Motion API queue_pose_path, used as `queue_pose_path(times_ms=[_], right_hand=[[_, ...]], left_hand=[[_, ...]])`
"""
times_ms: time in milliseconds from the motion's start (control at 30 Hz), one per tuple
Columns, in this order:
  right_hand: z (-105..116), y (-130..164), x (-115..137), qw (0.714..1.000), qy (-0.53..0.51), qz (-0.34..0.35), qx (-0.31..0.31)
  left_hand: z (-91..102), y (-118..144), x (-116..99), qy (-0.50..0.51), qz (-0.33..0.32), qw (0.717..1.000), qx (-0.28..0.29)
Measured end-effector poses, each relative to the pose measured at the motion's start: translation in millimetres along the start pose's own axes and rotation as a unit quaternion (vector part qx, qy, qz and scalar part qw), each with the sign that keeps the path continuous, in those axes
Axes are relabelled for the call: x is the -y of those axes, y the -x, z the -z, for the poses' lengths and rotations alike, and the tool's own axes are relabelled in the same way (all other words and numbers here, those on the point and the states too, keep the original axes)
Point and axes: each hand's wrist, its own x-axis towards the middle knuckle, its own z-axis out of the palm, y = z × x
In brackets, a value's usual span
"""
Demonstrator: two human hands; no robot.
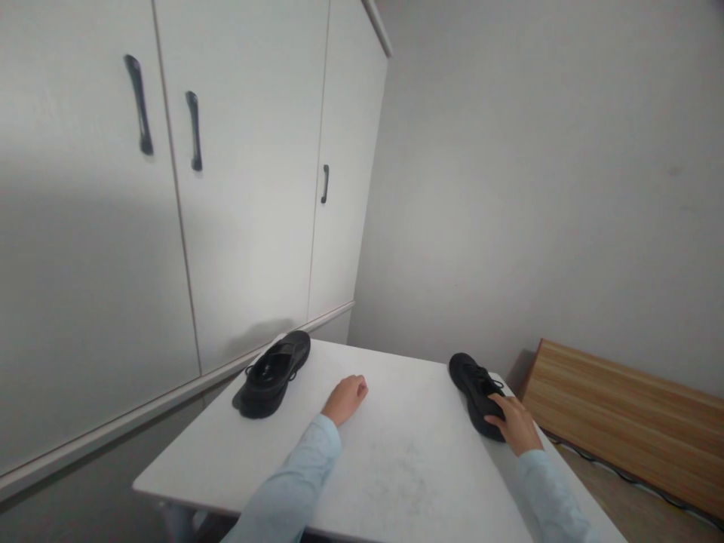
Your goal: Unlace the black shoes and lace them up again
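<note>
White tabletop [396,467] stands in a corner, with a white wardrobe [170,226] on one side, a plain grey wall behind and a wooden board [622,407] leaning low against the wall on the other. Two black lace-up sneakers lie well apart on it. The left shoe [272,375] sits near the far left edge, opening up, untouched. The right shoe [478,394] lies along the right edge, toe pointing away. My right hand [517,424] rests on its heel end, fingers [501,403] draped over the collar, apparently steadying it; I cannot tell whether they grip it. My left hand [345,398] lies on the bare tabletop between the shoes, fingers curled loosely into the palm, holding nothing. Both forearms, in light blue sleeves, extend forward, the wrists low.
</note>
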Motion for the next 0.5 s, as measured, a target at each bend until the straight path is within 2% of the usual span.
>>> queue_pose_path(times_ms=[300,500], right_hand=[[-0.3,-6.6,33.9,0.999,-0.036,0.021,0.025],[0.8,-10.2,48.3,0.998,-0.01,-0.012,0.053]], left_hand=[[1.0,-3.9,4.2,0.009,0.009,1.0,-0.002],[16.0,1.2,-0.6,0.007,0.009,1.0,-0.004]])
